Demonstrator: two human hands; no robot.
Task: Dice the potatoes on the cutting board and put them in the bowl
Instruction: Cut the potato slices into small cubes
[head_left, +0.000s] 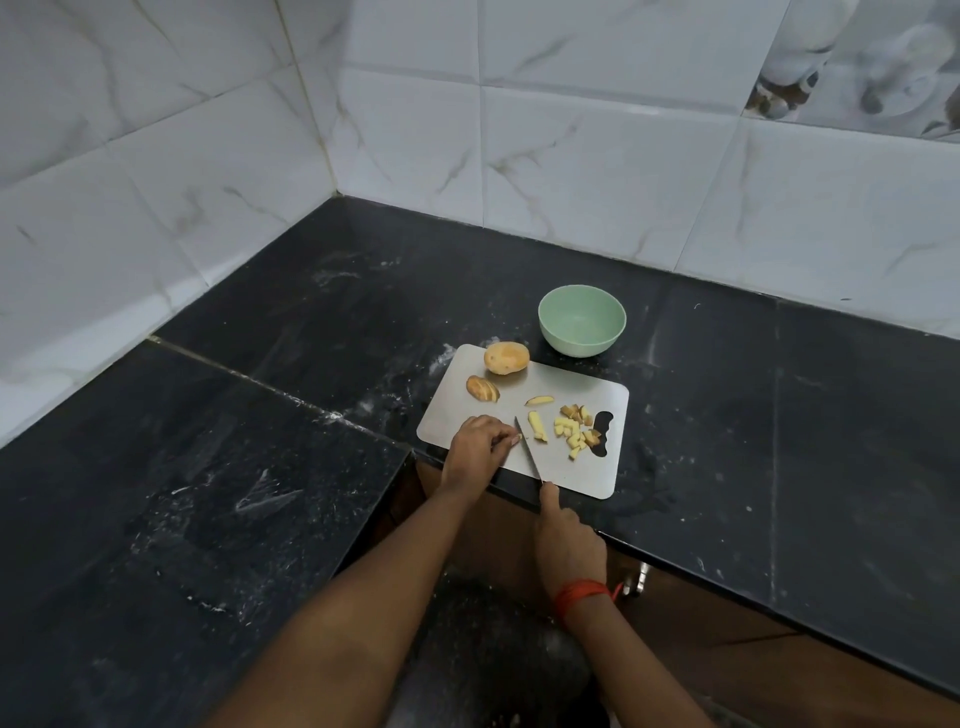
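Observation:
A pale grey cutting board (566, 384) lies at the counter's front edge. On it sit a whole potato (506, 357), a sliced potato piece (482, 388), a wedge (539, 400), a strip (537, 427) and a pile of diced potato (575, 429). My left hand (475, 452) pinches a small potato piece at the board's near left. My right hand (563, 540) grips the handle of a knife (528, 450), whose blade lies right beside my left fingers. The green bowl (582, 320) stands empty just behind the board.
The dark stone countertop (311, 322) fills an L-shaped corner under white marble-look wall tiles (571, 171). White streaks mark the stone. The board's handle hole (602, 434) is at its right end. A cabinet front shows below the counter edge.

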